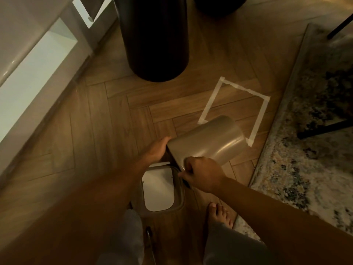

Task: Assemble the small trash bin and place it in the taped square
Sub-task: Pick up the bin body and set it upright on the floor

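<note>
Bin body (208, 140) lies tilted, long axis running from my grips up-right onto the near edge of the taped square (236, 104). Left hand (156, 150) cups its rim; right hand (200, 173) pinches the rim. Lid (160, 188) lies below, on the floor.

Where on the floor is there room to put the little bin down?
Bare wood lies inside the taped square, between the tall black cylinder and the rug. More lies left, toward the white cabinet. It is crowded near the feet, where both hands tilt the bin body by the lid.
</note>
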A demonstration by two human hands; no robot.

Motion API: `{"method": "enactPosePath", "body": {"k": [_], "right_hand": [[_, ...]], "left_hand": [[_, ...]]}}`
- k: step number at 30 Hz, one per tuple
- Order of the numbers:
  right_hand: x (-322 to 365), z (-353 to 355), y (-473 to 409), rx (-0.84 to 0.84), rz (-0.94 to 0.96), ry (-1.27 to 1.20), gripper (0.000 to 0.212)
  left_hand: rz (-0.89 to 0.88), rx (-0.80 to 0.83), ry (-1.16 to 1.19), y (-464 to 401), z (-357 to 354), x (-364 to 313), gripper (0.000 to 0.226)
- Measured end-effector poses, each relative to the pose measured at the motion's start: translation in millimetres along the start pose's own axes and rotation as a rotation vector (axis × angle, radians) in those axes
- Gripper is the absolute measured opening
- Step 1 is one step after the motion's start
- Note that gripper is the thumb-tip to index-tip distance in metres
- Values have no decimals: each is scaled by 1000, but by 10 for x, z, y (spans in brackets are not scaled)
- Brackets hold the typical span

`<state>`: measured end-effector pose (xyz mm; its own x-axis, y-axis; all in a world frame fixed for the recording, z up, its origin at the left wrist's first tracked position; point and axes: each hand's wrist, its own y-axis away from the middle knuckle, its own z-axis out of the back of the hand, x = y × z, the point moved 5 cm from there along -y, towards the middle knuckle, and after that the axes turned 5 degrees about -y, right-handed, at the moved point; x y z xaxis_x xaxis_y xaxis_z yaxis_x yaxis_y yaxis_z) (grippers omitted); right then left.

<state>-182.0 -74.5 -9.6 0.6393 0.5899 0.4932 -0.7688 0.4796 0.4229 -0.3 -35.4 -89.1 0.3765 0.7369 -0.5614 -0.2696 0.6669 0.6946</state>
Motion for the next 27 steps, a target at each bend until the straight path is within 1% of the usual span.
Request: {"method": "enactPosePath", "body": {"k": [2, 5, 8, 11, 13, 16, 19, 22, 25, 27], "right_hand": [[64, -4, -30, 27, 37, 74, 33], [128, -10, -38, 30, 50, 78, 25], [140, 30, -26, 27, 49, 83, 21], [121, 190, -20, 4, 49, 83, 23], [122, 337, -7, -26, 50, 47, 28], [120, 629, 51, -148, 33, 59, 22], [95, 900, 175, -247, 37, 70, 24], [-34, 1082, 283, -314, -3, 115, 27], [-187, 1177, 422, -377, -57, 1, 37], [-262, 1238, 530, -433, -98, -91, 37]], "left_hand": [[40, -4, 81, -29, -28, 25, 45], [96, 20, 188, -25, -30, -4, 46], [94, 48, 201, 18, -37, -77, 50], [94, 54, 269, 138, -12, -202, 59], [89, 57, 290, 220, 18, -283, 65], [96, 20, 267, 353, 76, -405, 78], [41, -10, 275, 459, 101, -600, 72], [5, -42, 256, 575, 143, -798, 67], [-101, -68, 199, 713, 198, -990, 59], [-156, -85, 179, 802, 251, -1093, 56]]}}
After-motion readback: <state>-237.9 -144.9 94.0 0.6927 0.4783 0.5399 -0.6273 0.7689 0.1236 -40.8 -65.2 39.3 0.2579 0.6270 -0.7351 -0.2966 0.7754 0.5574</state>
